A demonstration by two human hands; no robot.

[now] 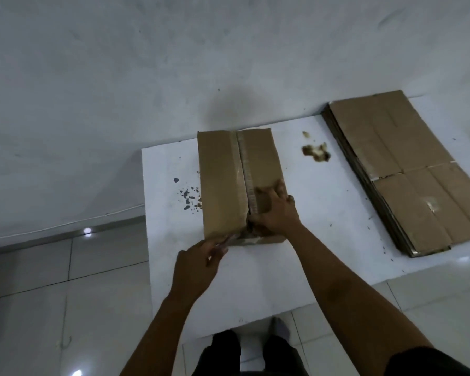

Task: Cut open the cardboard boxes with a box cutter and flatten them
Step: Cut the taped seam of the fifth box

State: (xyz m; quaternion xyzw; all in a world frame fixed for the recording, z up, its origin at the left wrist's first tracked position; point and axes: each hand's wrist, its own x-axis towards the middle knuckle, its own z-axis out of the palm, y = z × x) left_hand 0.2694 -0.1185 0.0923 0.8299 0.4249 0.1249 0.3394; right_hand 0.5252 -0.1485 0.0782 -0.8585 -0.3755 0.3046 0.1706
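A brown cardboard box stands on a white table, its top seam taped down the middle. My right hand lies on the box's right top flap near the front edge, with the thumb at the seam and the fingers spread flat. My left hand grips a box cutter, whose tip meets the box's front edge just left of the seam. The cutter is blurred and mostly hidden by my fingers.
A stack of flattened cardboard lies on the table's right part. Brown scraps lie between the stack and the box, and dark flecks lie to the box's left. A white wall rises behind the table. Tiled floor lies below.
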